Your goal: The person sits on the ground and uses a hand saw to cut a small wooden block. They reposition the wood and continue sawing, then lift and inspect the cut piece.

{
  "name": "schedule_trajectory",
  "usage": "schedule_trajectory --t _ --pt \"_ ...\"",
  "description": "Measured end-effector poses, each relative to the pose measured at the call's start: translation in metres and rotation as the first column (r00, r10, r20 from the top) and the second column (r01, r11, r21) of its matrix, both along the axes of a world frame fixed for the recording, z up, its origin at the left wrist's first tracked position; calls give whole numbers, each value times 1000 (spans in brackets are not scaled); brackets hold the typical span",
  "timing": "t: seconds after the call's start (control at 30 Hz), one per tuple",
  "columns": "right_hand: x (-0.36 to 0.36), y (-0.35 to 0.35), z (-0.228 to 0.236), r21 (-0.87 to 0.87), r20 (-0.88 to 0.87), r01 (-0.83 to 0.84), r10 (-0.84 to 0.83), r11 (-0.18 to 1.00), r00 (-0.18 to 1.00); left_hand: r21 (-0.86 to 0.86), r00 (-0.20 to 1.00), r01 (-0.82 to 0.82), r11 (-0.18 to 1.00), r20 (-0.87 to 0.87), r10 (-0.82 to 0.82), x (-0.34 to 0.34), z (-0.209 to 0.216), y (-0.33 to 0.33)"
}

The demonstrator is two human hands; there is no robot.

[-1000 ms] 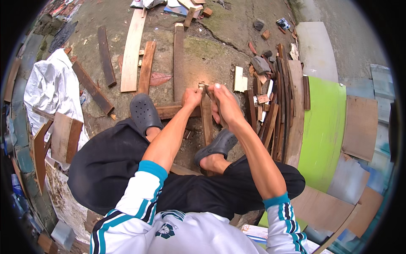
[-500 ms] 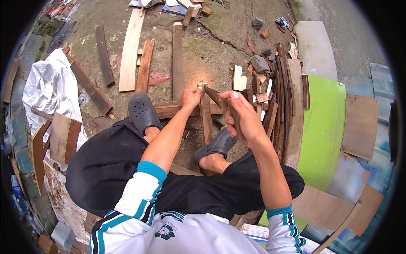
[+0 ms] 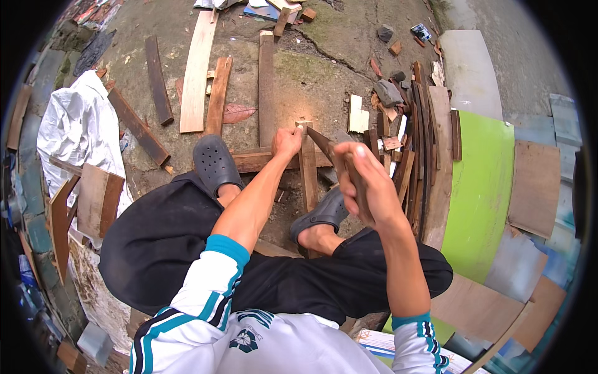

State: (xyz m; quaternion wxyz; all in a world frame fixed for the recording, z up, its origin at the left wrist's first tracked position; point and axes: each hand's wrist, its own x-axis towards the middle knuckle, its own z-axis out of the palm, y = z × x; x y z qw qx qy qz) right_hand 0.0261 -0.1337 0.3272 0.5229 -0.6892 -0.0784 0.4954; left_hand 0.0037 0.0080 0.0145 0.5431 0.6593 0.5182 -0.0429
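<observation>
A narrow wooden strip runs away from me between my feet, crossing over a wooden board on the ground. My left hand is closed round the strip's far end, thumb on top. In my right hand is a hand saw, its dark tapered blade slanting toward the strip's far end beside my left thumb. Fingers wrap round the saw's brown handle, and part of it is hidden by the palm. Whether the teeth touch the wood is too small to tell.
My feet in dark clogs flank the strip. A stack of dark wood strips lies at right, beside a green panel. Loose planks lie ahead on cracked concrete. A white sheet and more boards are at left.
My right hand has drawn the saw slightly back, toward me and to the right. The left hand keeps its grip on the strip. The whole view has shifted a little.
</observation>
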Motion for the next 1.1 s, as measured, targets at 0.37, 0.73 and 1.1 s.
schedule_trajectory --t 0.37,0.73,1.1 --pt "5 4 16 -15 -5 -23 23 1000 1000 32 992 -79 996 100 75 3 -22 5" --pt "-1 2 10 -93 75 -113 120 989 990 59 997 -64 996 42 62 -1 -16 0" --pt "2 27 -15 -163 57 -113 123 980 991 -19 996 -32 999 80 34 2 -15 20"
